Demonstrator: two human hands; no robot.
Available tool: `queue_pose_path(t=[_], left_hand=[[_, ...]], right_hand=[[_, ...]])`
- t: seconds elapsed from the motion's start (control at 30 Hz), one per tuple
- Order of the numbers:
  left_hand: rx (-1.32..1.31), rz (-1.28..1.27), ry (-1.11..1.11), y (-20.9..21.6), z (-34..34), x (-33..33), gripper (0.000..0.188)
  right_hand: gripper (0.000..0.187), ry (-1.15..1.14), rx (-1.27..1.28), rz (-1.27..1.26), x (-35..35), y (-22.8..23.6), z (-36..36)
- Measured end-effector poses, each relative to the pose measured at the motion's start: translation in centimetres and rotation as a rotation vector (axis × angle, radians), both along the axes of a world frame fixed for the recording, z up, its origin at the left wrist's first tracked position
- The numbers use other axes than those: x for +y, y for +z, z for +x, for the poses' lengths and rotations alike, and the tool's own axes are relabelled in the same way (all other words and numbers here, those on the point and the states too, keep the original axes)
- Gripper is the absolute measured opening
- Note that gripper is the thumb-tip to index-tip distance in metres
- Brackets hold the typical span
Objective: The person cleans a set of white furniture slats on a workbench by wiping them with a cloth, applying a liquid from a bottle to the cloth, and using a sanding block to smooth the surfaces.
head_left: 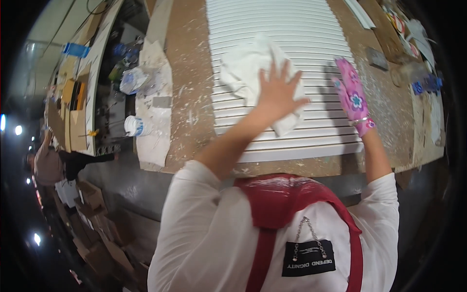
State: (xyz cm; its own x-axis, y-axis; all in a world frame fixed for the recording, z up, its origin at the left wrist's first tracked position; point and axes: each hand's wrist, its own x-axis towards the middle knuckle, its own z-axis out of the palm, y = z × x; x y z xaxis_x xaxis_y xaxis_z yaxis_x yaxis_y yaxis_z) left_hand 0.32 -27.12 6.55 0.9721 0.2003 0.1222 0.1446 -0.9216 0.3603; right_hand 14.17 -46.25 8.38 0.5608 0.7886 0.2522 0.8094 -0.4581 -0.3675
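My bare left hand lies with its fingers spread on a crumpled white cloth. Beneath the cloth is a wide panel of white slats, their ridges running left to right with dark lines between them. My right hand, in a pink glove with a flower pattern, is over the panel's right edge with fingers stretched out and holding nothing. Whether its fingertips touch the slats I cannot tell. Under the panel is a brown worktable marked with white paint.
A grey block sits right of the panel, near a wooden board. Farther right lies a clear bottle. On the left stand a white tub and a plastic-wrapped bottle. Another person is at the far left, above cardboard boxes.
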Motion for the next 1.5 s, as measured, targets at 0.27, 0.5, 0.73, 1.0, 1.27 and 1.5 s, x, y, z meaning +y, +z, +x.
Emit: queue_pose_path(t=[0.27,0.5,0.73,1.0,1.27,1.5], left_hand=[[-0.276,0.07,0.074,-2.8,-6.0,10.3,0.043],[-0.459,-0.159,0.164,3.6,-2.3,9.1,0.033],[0.025,0.018,-0.116,-0.6,-3.7,3.5,0.057],[-0.331,-0.42,0.369,4.5,-2.7,13.2,0.032],[-0.124,0.087,-0.05,-2.5,7.1,3.1,0.059],[-0.248,-0.261,0.552,-0.2,-2.0,21.2,0.036]], right_hand=[[0.056,-0.07,-0.261,-0.214,-1.7,-2.3,-1.0],[0.055,-0.07,-0.198,-0.207,-0.7,-1.2,-1.4],[0.055,-0.044,-0.256,-0.141,-1.4,-1.8,-0.7],[0.058,-0.096,-0.292,-0.207,-1.1,-1.4,0.7],[0.054,0.004,-0.374,-0.167,2.0,-2.6,7.9],[0.055,-0.13,-0.285,-0.223,2.1,-2.3,6.5]])
